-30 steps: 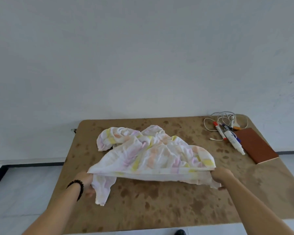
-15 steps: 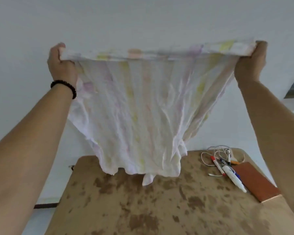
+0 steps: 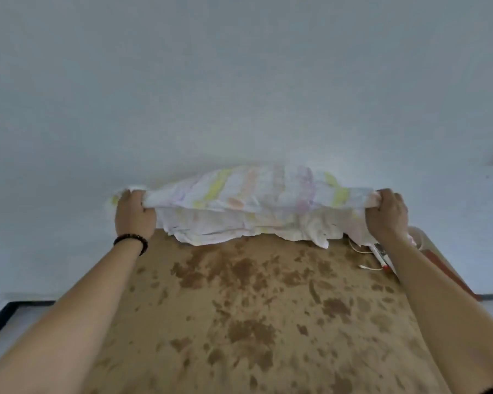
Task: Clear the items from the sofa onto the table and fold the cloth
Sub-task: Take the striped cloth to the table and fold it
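Note:
A white cloth (image 3: 254,200) with pastel yellow, pink and purple stripes is stretched between my hands over the far edge of the brown mottled table (image 3: 254,308). My left hand (image 3: 134,214), with a dark bead bracelet on the wrist, grips its left corner. My right hand (image 3: 386,214) grips the right corner. The cloth billows upward in the middle and its lower edge hangs just above the far part of the tabletop.
At the table's far right, partly hidden by my right forearm, lie a white marker with a red cap (image 3: 382,258), a white cable (image 3: 367,267) and a reddish-brown notebook (image 3: 450,275). A pale wall stands behind the table. Floor shows at the left.
The cloth was lifted off the table and held high, spread open. Now both hands have swung down and forward, bringing it low over the table's far edge.

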Motion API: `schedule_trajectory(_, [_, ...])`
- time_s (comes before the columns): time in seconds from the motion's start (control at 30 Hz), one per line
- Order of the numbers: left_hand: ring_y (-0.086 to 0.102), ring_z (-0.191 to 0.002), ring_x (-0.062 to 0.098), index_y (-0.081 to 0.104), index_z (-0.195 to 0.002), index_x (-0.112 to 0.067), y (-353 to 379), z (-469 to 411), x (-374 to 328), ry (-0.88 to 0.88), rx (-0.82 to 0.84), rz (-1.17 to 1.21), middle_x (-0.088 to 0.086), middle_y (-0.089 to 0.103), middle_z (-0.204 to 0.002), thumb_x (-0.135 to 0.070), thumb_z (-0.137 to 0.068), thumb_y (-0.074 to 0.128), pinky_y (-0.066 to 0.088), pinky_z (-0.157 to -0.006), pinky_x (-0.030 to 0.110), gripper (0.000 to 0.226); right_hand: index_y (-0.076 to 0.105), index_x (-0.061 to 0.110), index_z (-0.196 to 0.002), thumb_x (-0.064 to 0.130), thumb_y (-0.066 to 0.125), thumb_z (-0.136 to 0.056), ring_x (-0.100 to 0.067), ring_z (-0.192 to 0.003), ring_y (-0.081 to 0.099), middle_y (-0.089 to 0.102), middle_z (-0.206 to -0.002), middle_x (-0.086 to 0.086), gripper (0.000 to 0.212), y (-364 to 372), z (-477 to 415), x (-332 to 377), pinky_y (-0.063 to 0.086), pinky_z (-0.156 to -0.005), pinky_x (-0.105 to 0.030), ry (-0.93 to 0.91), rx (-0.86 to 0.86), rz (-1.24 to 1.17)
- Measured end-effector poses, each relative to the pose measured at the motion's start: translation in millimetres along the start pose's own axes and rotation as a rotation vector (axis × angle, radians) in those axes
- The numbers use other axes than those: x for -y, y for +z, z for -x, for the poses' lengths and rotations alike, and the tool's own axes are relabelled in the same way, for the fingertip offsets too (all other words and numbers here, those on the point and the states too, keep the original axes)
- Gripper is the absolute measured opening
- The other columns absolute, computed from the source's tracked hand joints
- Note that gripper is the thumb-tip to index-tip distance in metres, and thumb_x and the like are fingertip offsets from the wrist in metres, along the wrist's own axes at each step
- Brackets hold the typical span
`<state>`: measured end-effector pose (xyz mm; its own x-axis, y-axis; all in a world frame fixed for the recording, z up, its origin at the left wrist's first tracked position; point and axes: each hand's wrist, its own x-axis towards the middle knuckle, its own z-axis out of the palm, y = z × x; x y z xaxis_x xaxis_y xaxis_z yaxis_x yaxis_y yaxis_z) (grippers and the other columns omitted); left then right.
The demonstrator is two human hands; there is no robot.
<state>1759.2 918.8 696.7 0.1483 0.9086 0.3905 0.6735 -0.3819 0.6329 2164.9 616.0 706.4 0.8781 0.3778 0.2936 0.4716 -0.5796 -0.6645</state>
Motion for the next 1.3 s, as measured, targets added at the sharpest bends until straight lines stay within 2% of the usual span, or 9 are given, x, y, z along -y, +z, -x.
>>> schedule_trajectory(0.27, [0.059,-0.097,0.025,0.061,-0.114,-0.012,41,205,138,-0.2,0.629,-0.475,0.01,0.062,-0.113,-0.01,-0.088,0.046,0.049,-0.077,0.031,0.031,0.059,0.01,-0.116,0.013,0.054,-0.09,-0.036,-0.099,0.058,0.058,-0.112,-0.017,0.027,74,164,-133,0.043,-0.071,-0.035,0.059,0.654,0.371])
schedule_trajectory(0.5, [0.051,-0.116,0.021,0.047,-0.135,-0.02,30,321,185,-0.146,1.116,-0.784,0.0,0.051,-0.131,-0.023,-0.095,0.039,0.046,-0.093,0.032,0.041,0.051,0.019,-0.129,0.021,0.048,-0.092,-0.034,-0.117,0.052,0.052,-0.124,-0.013,0.037,98,257,-185,0.05,-0.091,-0.038,0.079,1.14,0.752])
schedule_trajectory(0.63, [0.062,-0.101,0.022,0.025,-0.143,-0.027,22,318,182,-0.237,1.196,-0.655,-0.003,0.062,-0.122,-0.071,-0.081,0.043,0.052,-0.081,0.033,0.078,0.045,0.018,-0.135,0.029,0.054,-0.083,-0.037,-0.133,0.042,0.043,-0.145,-0.015,0.054,122,250,-173,0.037,-0.108,-0.05,0.171,1.226,0.989])
schedule_trajectory(0.73, [0.064,-0.086,0.022,-0.001,-0.15,-0.033,15,295,178,-0.387,1.126,-0.567,-0.002,0.066,-0.114,-0.094,-0.067,0.026,0.053,-0.076,0.032,0.107,0.033,0.017,-0.147,0.028,0.047,-0.089,-0.041,-0.145,0.019,0.023,-0.158,-0.016,0.061,152,249,-132,0.012,-0.115,-0.063,0.123,1.305,1.167])
schedule_trajectory(0.9, [0.053,-0.11,0.035,0.023,-0.149,-0.016,27,253,201,-0.218,0.635,-0.597,0.017,0.051,-0.13,-0.057,-0.093,0.04,0.049,-0.079,0.042,0.071,0.035,0.022,-0.148,0.034,0.043,-0.099,-0.03,-0.142,0.03,0.029,-0.155,-0.01,0.051,193,290,-38,0.03,-0.114,-0.046,-0.237,1.134,0.624])
schedule_trajectory(1.0, [0.049,-0.117,0.037,0.029,-0.145,-0.009,45,230,223,-0.288,0.615,-0.515,0.019,0.05,-0.132,-0.042,-0.097,0.043,0.046,-0.087,0.047,0.06,0.04,0.025,-0.147,0.042,0.051,-0.098,-0.024,-0.131,0.044,0.04,-0.146,-0.003,0.053,214,339,-7,0.044,-0.102,-0.04,-0.393,1.266,0.377])
schedule_trajectory(1.1, [0.048,-0.117,0.035,0.039,-0.139,-0.009,57,224,247,-0.291,0.71,-0.523,0.016,0.053,-0.129,-0.035,-0.099,0.04,0.046,-0.08,0.044,0.047,0.043,0.024,-0.141,0.037,0.055,-0.095,-0.024,-0.121,0.049,0.049,-0.132,-0.002,0.05,231,387,0,0.046,-0.095,-0.038,-0.46,1.404,0.451])
schedule_trajectory(1.23, [0.056,-0.091,0.03,0.056,-0.098,-0.012,48,234,258,-0.245,0.725,-0.417,0.006,0.06,-0.094,-0.025,-0.096,0.042,0.04,-0.061,0.035,0.019,0.049,0.019,-0.123,0.015,0.051,-0.095,-0.028,-0.103,0.055,0.057,-0.111,-0.004,0.028,231,429,-10,0.045,-0.086,-0.036,-0.507,1.309,0.558])
schedule_trajectory(1.3, [0.055,-0.082,0.027,0.052,-0.101,-0.013,33,241,265,-0.329,0.695,-0.373,0.003,0.056,-0.095,-0.019,-0.096,0.043,0.039,-0.061,0.034,0.013,0.048,0.018,-0.125,0.017,0.046,-0.096,-0.028,-0.1,0.057,0.056,-0.11,-0.005,0.029,226,441,-10,0.046,-0.084,-0.036,-0.508,1.283,0.545])
